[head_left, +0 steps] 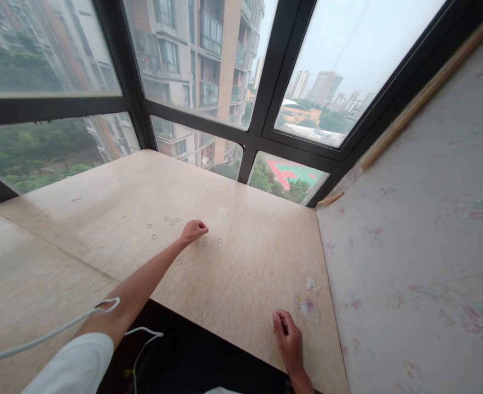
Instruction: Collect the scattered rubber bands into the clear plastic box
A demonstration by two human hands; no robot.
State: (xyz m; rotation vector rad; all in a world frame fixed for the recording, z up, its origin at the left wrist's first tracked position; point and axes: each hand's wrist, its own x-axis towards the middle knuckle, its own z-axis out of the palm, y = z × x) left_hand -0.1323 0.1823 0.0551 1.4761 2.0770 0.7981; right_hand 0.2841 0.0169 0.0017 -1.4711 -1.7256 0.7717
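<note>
Out over the stone-look sill, my left hand (194, 230) is closed in a pinch, fingertips pointing right. Whatever it may hold is too small to make out. Several thin small rings lie scattered around it, among them a ring (178, 220) to its left, a ring (205, 243) just below the fingertips and a ring (220, 241) farther right. Near the front edge, my right hand (289, 339) rests with curled fingers, thumb against them; its contents are hidden. Just beyond it sits a clear plastic box (306, 306) with small coloured bits inside.
Small white pieces (310, 284) lie on clear plastic behind the box. A white cable (48, 335) crosses my left forearm. Dark-framed windows (261, 109) bound the back of the sill (241, 213), and a flowered wall (409, 230) stands on the right.
</note>
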